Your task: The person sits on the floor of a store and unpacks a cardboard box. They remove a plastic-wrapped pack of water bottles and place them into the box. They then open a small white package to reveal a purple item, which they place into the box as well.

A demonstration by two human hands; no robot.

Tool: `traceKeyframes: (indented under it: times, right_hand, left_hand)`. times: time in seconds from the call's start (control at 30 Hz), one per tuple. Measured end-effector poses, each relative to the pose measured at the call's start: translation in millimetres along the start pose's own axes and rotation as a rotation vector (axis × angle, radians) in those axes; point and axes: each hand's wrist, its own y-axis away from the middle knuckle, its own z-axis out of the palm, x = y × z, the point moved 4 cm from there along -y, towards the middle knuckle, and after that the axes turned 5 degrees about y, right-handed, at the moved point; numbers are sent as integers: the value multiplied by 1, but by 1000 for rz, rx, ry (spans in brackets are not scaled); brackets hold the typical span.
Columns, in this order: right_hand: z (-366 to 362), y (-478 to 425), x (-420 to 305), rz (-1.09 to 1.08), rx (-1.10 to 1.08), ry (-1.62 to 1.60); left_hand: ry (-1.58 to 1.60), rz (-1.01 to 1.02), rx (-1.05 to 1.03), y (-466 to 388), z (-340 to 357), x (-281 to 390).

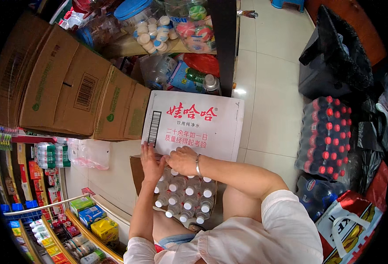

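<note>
A white cardboard carton panel [194, 123] with red lettering and a barcode lies before me. My left hand [152, 163] rests its extended fingers on the panel's near left corner, thumb apart and pointing towards the other hand. Close beside it, my right hand [183, 161] is curled at the panel's near edge; its fingertips are hidden, so its grip is unclear. Below both hands stand several clear plastic bottles [184, 198] with white caps, between my knees. A brown cardboard flap [138, 175] shows at their left. Whether it joins the white panel is hidden.
Brown cardboard boxes [68, 85] are stacked at the left. Behind the panel, a shelf [128, 41] holds plastic jars [154, 33]. Red-capped bottles in shrink-wrap [326, 138] stand at right by a black-lined bin [332, 62]. Small cartons [104, 231] fill a lower-left rack.
</note>
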Motion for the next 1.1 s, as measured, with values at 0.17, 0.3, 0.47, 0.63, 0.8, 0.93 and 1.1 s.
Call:
traceKeyframes:
  times: [0.17,0.3,0.47,0.63,0.8,0.93,1.1]
  right_hand:
    - [-3,-1,27,42,18,16]
    - [12,-9,44,21,29,-20]
    - [-1,-10,48,36,66,-42]
    - [-4,-13,44,87,182,-19]
    - [-1,-17,43,67,84,4]
    - [-4,-18,41,78,19,47]
    - [-5,-14,33,76,26,73]
  left_hand:
    - [-216,-54,-146,-26,21,7]
    - [-359,-73,-350,-46,6,23]
    - [-407,-86,-488,-59,-4,36]
    - [-464,-111,-541,-66,5,28]
    - [-494,-133,-581,-71,3,34]
    - [-526,-128,-563,-70,10,27]
    - [-571,-75,-517,-69,10,29]
